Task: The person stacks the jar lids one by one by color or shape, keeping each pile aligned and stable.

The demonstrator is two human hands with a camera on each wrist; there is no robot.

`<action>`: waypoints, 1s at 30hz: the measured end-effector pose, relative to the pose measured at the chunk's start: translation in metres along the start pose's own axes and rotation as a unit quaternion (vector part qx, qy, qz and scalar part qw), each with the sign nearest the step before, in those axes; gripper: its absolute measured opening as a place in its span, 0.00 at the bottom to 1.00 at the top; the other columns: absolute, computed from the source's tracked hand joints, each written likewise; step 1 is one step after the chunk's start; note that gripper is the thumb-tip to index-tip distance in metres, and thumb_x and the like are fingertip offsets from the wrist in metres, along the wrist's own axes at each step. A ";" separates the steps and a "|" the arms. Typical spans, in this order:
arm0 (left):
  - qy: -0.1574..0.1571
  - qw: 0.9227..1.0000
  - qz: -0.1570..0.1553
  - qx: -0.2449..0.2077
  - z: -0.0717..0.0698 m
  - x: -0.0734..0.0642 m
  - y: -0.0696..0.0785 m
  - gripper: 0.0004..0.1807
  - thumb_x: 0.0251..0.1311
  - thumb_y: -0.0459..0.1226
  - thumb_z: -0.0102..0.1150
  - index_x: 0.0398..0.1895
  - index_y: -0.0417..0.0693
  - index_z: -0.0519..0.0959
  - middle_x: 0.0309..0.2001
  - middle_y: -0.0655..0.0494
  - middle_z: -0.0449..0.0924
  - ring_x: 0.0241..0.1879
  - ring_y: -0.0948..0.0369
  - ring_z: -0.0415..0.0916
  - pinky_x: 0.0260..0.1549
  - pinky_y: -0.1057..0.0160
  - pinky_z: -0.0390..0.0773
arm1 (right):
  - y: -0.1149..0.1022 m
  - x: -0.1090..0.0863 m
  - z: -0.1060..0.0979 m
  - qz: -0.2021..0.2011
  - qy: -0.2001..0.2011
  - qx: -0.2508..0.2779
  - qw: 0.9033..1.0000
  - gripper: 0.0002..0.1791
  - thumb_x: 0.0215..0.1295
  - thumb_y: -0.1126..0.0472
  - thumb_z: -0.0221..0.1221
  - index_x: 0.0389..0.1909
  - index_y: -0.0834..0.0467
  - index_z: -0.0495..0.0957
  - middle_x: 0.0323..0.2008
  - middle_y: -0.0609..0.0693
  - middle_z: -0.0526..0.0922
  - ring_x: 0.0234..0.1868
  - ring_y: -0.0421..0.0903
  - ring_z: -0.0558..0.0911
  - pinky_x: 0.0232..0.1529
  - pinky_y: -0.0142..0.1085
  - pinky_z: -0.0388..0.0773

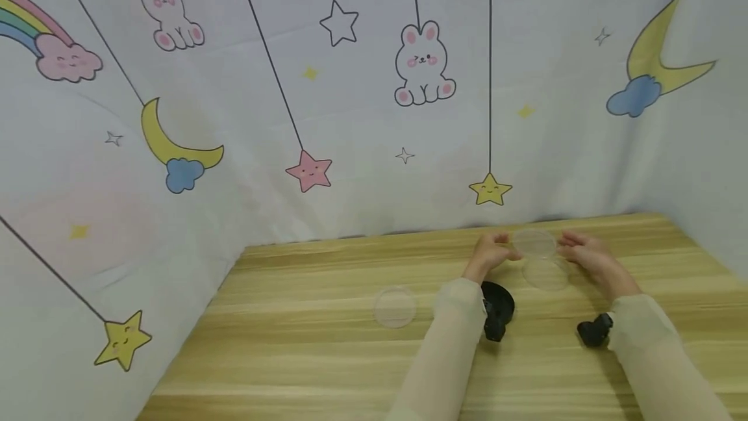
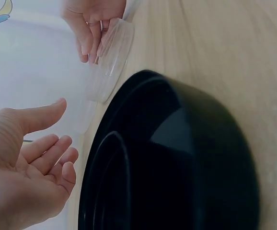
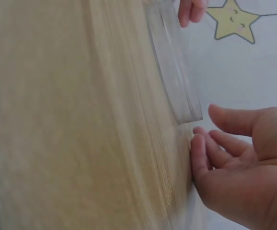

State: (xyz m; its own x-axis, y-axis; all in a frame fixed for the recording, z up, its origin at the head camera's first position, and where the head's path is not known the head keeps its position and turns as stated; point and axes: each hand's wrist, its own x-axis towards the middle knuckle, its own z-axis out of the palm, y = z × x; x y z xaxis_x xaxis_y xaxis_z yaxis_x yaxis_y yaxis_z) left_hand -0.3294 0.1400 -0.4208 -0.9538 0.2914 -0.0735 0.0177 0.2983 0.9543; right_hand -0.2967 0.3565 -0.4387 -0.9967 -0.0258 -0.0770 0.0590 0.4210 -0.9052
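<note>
At the back of the wooden table, two clear round shallow dishes lie close together, the farther dish (image 1: 534, 242) and the nearer dish (image 1: 545, 274). My left hand (image 1: 491, 255) is just left of the farther one, its fingers loosely bent and holding nothing in the left wrist view. On the other side is my right hand (image 1: 593, 264), with thumb and fingers spread apart near a clear dish's edge (image 3: 174, 72). Below my left hand stands a black round container (image 2: 215, 143) with an inner ring, partly hidden in the head view by the sleeve and wrist camera.
A third clear round piece (image 1: 395, 307) lies farther left on the wooden table (image 1: 292, 343). Behind the table hangs a white cloth (image 1: 362, 115) printed with stars, moons and rabbits. Black wrist cameras, such as the right one (image 1: 595, 330), sit by both sleeves.
</note>
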 end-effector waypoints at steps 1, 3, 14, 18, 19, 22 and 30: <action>-0.001 1.000 -0.003 0.002 0.000 0.000 0.000 0.28 0.52 0.28 0.68 0.60 0.40 0.77 0.60 0.50 0.79 0.63 0.53 0.73 0.61 0.57 0.73 | 0.001 0.000 0.001 -0.001 -0.002 -0.011 1.000 0.38 0.69 0.67 0.48 0.71 0.79 0.40 0.69 0.78 0.48 0.48 0.29 0.76 0.38 0.16 0.70; -0.005 1.000 -0.008 0.009 0.001 0.001 -0.001 0.28 0.52 0.27 0.68 0.60 0.40 0.77 0.61 0.48 0.78 0.63 0.52 0.73 0.62 0.56 0.73 | 0.001 0.001 0.003 -0.006 -0.001 -0.032 0.999 0.40 0.64 0.71 0.50 0.70 0.80 0.41 0.69 0.78 0.50 0.61 0.51 0.73 0.37 0.17 0.69; -0.041 0.999 0.013 0.033 0.006 0.004 -0.003 0.23 0.53 0.25 0.65 0.55 0.38 0.80 0.54 0.45 0.83 0.56 0.53 0.78 0.58 0.59 0.75 | -0.002 0.002 0.008 -0.004 0.013 -0.061 0.998 0.42 0.59 0.74 0.54 0.71 0.78 0.45 0.69 0.78 0.52 0.70 0.74 0.54 0.41 0.22 0.70; -0.038 0.999 0.010 0.026 0.009 0.007 -0.006 0.25 0.52 0.25 0.66 0.57 0.38 0.79 0.55 0.45 0.82 0.58 0.54 0.77 0.59 0.59 0.74 | -0.002 0.002 0.008 0.000 0.020 -0.065 0.998 0.42 0.61 0.71 0.57 0.71 0.78 0.45 0.69 0.78 0.53 0.69 0.74 0.55 0.64 0.43 0.67; -0.034 0.999 0.007 0.019 0.009 0.007 -0.006 0.25 0.52 0.25 0.66 0.57 0.38 0.79 0.55 0.45 0.82 0.58 0.54 0.76 0.59 0.59 0.74 | -0.002 0.003 0.008 0.002 0.021 -0.064 0.998 0.42 0.62 0.70 0.58 0.71 0.77 0.45 0.69 0.78 0.53 0.70 0.74 0.55 0.66 0.51 0.64; -0.024 1.000 -0.003 -0.009 0.011 0.008 -0.006 0.27 0.50 0.23 0.66 0.57 0.37 0.79 0.55 0.45 0.82 0.59 0.53 0.76 0.61 0.57 0.73 | 0.000 0.004 0.007 0.001 0.023 -0.057 0.998 0.44 0.62 0.69 0.59 0.71 0.77 0.44 0.69 0.78 0.51 0.70 0.74 0.55 0.69 0.60 0.58; 0.024 0.998 -0.004 -0.049 0.011 0.008 0.004 0.25 0.50 0.24 0.66 0.55 0.41 0.80 0.53 0.51 0.82 0.56 0.55 0.76 0.58 0.57 0.75 | -0.008 0.003 0.008 -0.006 0.016 -0.014 1.000 0.47 0.67 0.61 0.59 0.75 0.69 0.39 0.74 0.73 0.46 0.71 0.69 0.56 0.52 0.31 0.72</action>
State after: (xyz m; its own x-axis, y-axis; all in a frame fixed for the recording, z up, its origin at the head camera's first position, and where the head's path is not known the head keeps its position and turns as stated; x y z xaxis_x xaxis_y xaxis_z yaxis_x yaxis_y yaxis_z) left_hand -0.3333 0.1535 -0.4204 -0.9673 0.2440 -0.0695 -0.0174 0.2095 0.9777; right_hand -0.3001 0.3463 -0.4350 -0.9987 -0.0023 -0.0519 0.0454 0.4461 -0.8939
